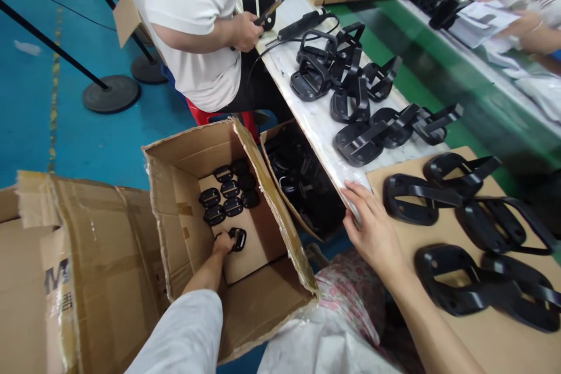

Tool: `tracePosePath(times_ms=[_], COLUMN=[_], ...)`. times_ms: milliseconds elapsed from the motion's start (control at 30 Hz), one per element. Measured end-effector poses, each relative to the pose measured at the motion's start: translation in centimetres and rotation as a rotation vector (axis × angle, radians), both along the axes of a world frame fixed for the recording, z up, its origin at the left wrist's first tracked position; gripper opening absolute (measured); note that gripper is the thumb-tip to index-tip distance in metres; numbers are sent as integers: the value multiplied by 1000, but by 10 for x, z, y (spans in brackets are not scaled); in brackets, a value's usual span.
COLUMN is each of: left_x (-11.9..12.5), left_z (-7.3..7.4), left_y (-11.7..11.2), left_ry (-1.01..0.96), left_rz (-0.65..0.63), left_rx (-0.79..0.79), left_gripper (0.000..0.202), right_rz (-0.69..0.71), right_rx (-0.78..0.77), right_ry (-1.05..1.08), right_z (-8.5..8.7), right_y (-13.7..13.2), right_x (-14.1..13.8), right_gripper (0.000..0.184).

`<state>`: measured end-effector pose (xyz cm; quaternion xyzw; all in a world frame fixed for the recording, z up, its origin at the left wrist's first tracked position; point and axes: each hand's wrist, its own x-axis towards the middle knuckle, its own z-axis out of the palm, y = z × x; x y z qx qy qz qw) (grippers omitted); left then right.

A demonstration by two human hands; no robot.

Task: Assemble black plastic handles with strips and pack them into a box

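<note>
My left hand (224, 243) reaches down into an open cardboard box (184, 239), its fingers closed on the edge of a black slotted plate (238, 239). Beyond it, several similar black plates (230, 189) lie in rows on the cardboard at the bottom. My right hand (372, 228) rests at the edge of the white worktable (315, 123), fingers stretched along it and holding nothing. Closest to that hand is a black base with an upright loop (412, 201), one of several on a cardboard sheet (394, 239).
Under the table a second box (302, 187) holds dark parts. A co-worker's hand (248, 31) holds a tool by a black plate (258, 3). More black looped parts (350, 82) cover the table. Another carton (100, 269) stands left; a green conveyor (407, 52) runs behind.
</note>
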<state>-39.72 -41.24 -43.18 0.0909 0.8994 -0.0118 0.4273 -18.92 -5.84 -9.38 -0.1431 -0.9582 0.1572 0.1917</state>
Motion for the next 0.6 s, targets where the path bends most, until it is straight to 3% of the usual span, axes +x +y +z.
tracePosePath(times_ms=[233, 367, 533, 600], left_x=[-45, -69, -80, -83], left_z=[13, 22, 31, 33], left_y=[8, 24, 43, 48], left_ry=[80, 129, 91, 38], left_rz=[91, 48, -87, -139], left_rx=[-92, -106, -56, -39], left_gripper=[44, 54, 82, 77], right_rz=[1, 1, -5, -8], right_rx=[6, 9, 4, 6], right_ry=[-16, -17, -37, -46], right_z=[1, 2, 3, 3], right_y=[-1, -1, -2, -2], right_x=[0, -1, -2, -2], right_gripper=[59, 60, 60, 60])
